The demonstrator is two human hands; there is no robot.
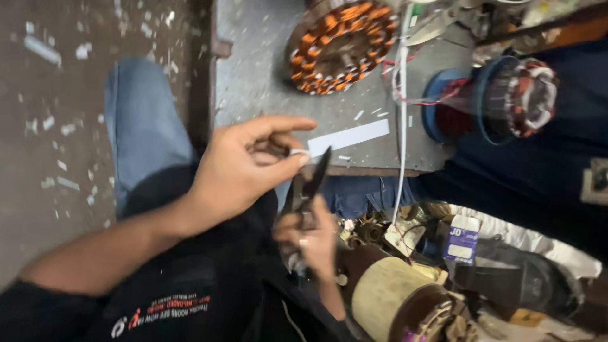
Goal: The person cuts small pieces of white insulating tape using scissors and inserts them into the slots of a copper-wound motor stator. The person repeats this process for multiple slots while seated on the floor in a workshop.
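My left hand (244, 168) is raised in the middle of the view, thumb and fingers pinching a small white strip of paper (299, 152). Just below it my right hand (310, 237) grips the handles of dark scissors (308, 183), whose blades point up toward the white piece. A longer white paper strip (348, 137) lies on the grey work board (253, 76) behind the hands. My lap is covered by a black garment, with blue jeans (139, 120) showing beyond.
A round stator with orange copper windings (342, 44) rests on the board. A blue spool holding a wound stator (500, 98) sits to the right. White wire (403, 107) hangs over the board's edge. Motor parts, a tan cylinder (386, 291) and a small box (462, 239) clutter the floor.
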